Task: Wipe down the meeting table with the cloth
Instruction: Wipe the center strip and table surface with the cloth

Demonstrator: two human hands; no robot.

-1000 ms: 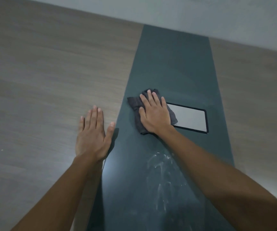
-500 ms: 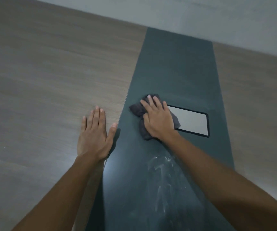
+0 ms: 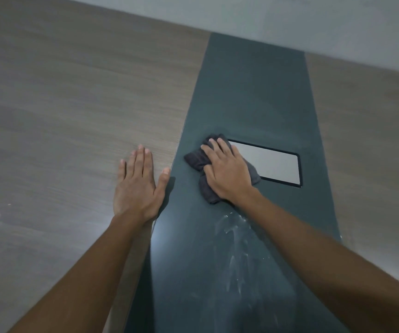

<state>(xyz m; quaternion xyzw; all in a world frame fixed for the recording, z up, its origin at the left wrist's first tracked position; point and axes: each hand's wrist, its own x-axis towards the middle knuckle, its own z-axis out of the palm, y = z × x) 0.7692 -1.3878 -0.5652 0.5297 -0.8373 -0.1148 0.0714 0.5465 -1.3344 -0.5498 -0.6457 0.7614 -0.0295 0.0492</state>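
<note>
Since a second ago the right hand with the cloth barely shifts against the flap; mostly the camera tips. Right hand lies flat, fingers spread, pressing the bunched dark cloth onto the dark centre strip of the meeting table, just left of the grey rectangular cable flap, cloth edge overlapping the flap's left end. Left hand rests flat and empty on the wood veneer, further left of the flap, thumb touching the strip edge. White smears lie nearer the person than the flap, running along the strip's long axis, under the right forearm. Likely next stroke pulls the cloth back toward the body; right hand is nearer.
</note>
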